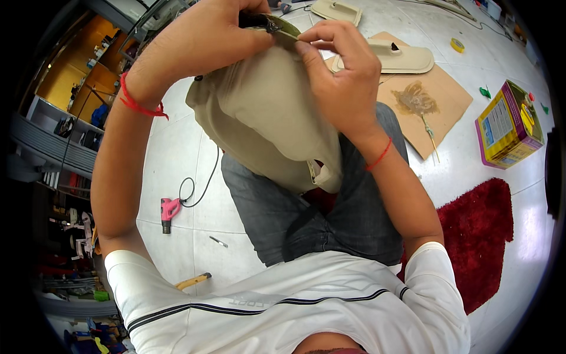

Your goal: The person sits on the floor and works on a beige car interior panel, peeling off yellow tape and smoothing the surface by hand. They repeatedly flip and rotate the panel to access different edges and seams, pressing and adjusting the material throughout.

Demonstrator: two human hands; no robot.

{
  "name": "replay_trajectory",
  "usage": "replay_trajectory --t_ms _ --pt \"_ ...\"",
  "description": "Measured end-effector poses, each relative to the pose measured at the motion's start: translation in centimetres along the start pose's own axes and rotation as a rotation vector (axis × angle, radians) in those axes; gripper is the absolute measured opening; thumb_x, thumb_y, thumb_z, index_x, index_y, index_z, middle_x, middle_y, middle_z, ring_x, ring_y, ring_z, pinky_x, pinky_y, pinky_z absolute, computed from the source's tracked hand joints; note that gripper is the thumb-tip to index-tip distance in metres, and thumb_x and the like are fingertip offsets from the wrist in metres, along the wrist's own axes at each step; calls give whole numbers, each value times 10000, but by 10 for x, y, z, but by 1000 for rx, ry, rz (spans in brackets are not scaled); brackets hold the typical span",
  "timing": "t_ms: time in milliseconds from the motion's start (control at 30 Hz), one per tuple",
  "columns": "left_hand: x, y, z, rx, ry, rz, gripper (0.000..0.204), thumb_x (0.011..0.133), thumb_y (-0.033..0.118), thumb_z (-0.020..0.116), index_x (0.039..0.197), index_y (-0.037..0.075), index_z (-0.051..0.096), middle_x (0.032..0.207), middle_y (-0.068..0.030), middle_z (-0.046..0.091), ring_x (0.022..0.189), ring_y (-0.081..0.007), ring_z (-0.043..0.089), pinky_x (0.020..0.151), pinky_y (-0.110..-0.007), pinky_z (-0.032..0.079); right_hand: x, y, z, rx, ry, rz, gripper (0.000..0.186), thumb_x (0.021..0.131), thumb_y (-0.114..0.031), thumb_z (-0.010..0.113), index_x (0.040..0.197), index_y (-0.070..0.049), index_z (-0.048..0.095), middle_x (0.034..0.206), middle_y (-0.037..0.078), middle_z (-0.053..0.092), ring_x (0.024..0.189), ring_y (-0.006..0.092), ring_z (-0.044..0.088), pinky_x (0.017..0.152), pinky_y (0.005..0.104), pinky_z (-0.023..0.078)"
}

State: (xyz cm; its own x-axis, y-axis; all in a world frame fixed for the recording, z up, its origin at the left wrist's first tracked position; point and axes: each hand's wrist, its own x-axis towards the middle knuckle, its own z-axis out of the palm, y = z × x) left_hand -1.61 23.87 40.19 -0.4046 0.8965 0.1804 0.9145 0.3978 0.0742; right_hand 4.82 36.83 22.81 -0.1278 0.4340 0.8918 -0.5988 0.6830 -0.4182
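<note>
A bulky piece covered in beige leather-like material [265,112] rests on my lap, tilted up between my knees. Its far edge shows a dark, rough inside and a greenish strip. My left hand [215,44] grips that edge from the left, thumb pressed on the near side and the fingers partly hidden behind. At the right end of the same edge, my right hand [345,74] pinches the border of the covering between thumb and fingers. Lower on the right, a small slot in the covering has a loose flap beside it.
Beige panels [410,61] lie beyond, one on stained cardboard [454,103] with a thin stick. To the right are a rectangular can [508,127], yellow tape [457,45] and a red rug [480,236]. A corded pink heat gun [170,209], a pen [218,241] and shelving [71,71] are left.
</note>
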Motion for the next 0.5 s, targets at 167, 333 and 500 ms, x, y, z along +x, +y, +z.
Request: replay_trajectory --t_ms 167,333,500 --pt "-8 14 1 -46 50 39 181 831 145 717 924 -10 729 746 -130 691 681 -150 615 654 -334 501 8 -10 -7 -103 -106 19 88 918 -28 722 983 18 685 929 101 704 808 209 676 767 319 538" --pt "3 13 7 -56 59 -79 174 840 144 698 909 -13 724 740 -140 690 693 -162 630 666 -340 510 13 -13 -10 -150 -144 84 152 899 -91 755 1002 2 693 921 74 702 818 176 658 752 304 531" --pt "3 -7 4 -80 14 38 218 858 189 702 936 -11 738 775 -164 708 723 -193 661 701 -358 529 30 -23 -11 -179 -169 51 83 828 -34 732 841 9 662 837 182 673 732 343 673 625 406 521"
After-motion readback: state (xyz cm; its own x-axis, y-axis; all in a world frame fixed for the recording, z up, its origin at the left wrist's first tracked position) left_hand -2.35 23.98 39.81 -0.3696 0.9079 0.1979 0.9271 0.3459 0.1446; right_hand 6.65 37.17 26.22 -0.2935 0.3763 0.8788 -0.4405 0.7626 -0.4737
